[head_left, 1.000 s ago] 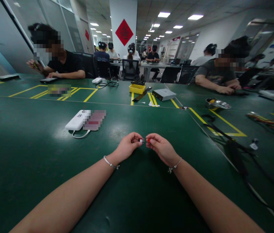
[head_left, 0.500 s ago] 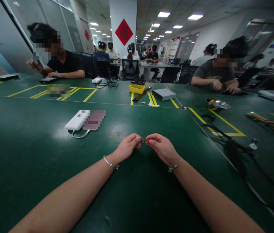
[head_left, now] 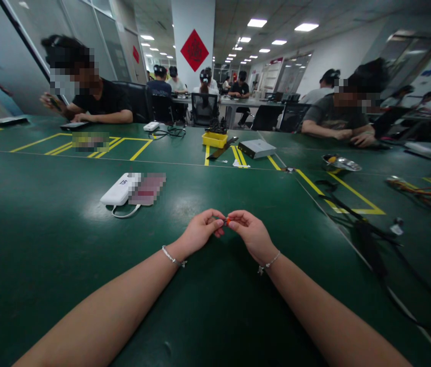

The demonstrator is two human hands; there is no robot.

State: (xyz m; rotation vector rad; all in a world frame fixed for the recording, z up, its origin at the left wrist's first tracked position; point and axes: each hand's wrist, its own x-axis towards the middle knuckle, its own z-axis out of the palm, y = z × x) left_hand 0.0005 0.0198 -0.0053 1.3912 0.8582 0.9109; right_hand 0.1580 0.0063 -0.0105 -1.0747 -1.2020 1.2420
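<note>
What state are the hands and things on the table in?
Left hand: pinching a small part, mostly hidden
Right hand: pinching orange piece
Orange piece: partly hidden
Power bank: lying flat
White cable: curved in a loop
Yellow tray: holding black items
Silver box: lying flat
Metal bowl: holding something orange

Left hand [head_left: 197, 230] inspected: bare to the fingers, pale silver bracelet [head_left: 170, 256] at the wrist, small charm [head_left: 183, 264] attached. Right hand [head_left: 254, 235]: likewise bare; finer silver chain [head_left: 272, 261], dangling charm, its shape indistinct. Both forearms [head_left: 104, 300] uncovered.
</note>
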